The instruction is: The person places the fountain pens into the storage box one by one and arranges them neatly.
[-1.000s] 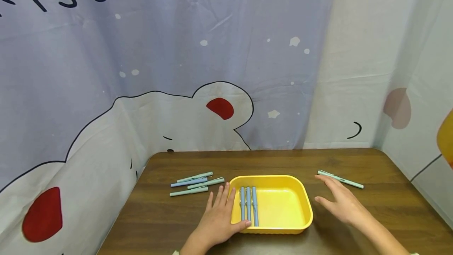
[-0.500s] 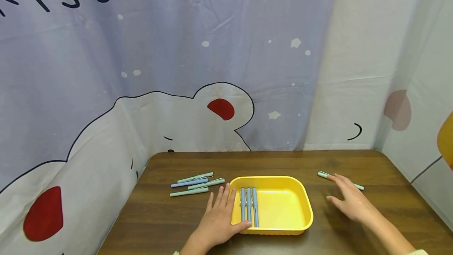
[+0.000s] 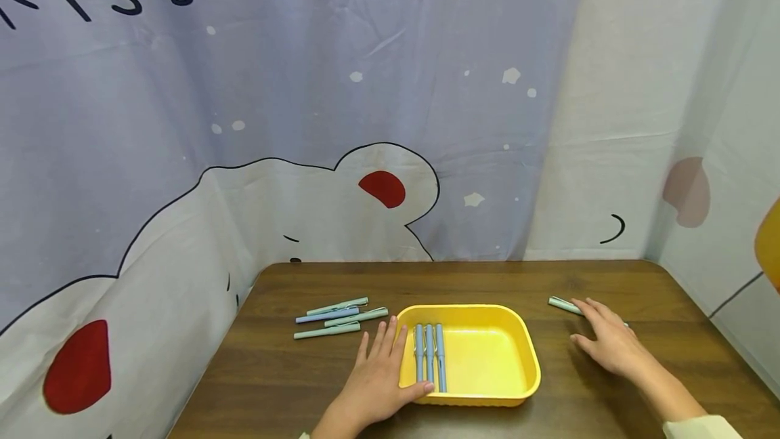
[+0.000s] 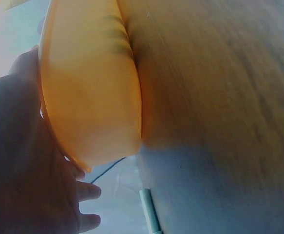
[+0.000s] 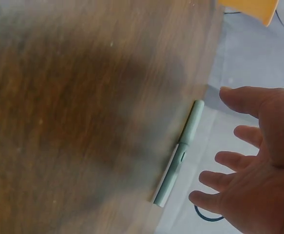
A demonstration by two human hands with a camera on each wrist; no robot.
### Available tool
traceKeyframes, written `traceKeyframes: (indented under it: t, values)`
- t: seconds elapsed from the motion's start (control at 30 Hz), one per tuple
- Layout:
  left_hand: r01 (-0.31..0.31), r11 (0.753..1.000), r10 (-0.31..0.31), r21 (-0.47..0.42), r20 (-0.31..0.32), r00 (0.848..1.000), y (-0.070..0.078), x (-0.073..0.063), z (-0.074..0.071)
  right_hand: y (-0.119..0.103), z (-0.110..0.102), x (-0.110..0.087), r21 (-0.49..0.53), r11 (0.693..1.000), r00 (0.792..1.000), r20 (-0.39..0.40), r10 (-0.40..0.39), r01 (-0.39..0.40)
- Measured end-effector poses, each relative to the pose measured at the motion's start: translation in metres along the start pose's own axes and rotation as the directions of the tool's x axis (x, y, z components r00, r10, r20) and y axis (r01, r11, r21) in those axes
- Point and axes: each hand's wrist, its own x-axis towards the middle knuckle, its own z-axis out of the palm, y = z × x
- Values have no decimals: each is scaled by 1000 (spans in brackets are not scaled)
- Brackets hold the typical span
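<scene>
My left hand (image 3: 376, 381) rests against the left side of a yellow plastic tray (image 3: 481, 358), its fingers straight along the rim and the thumb over the front corner. Inside the tray, at the left, several blue pens (image 3: 429, 351) lie side by side, clips visible. On the right of the table, my right hand (image 3: 609, 344) is above a light green capped pen (image 3: 563, 304) and hides part of it. In the right wrist view, this green pen (image 5: 186, 134) lies on the wood, apart from the spread, loosely bent fingers, and nothing is in the palm.
To the left of the tray lies a loose group of green pens (image 3: 326, 330) and a blue pen (image 3: 329, 315). Everything stands on a brown wooden table (image 3: 463, 283). A printed curtain (image 3: 475, 120) hangs behind the table's back edge.
My right hand has moved rightward and slightly down, from beside the green pen to over it. My left hand stays at the tray, and the pens have not moved.
</scene>
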Motion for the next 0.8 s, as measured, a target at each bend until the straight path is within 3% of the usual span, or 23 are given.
traceKeyframes:
  t: [0.8]
  values:
    - [5, 1000, -5, 7, 0, 1000, 0, 0, 0, 37, 8, 18, -33, 999, 999, 15, 34, -33]
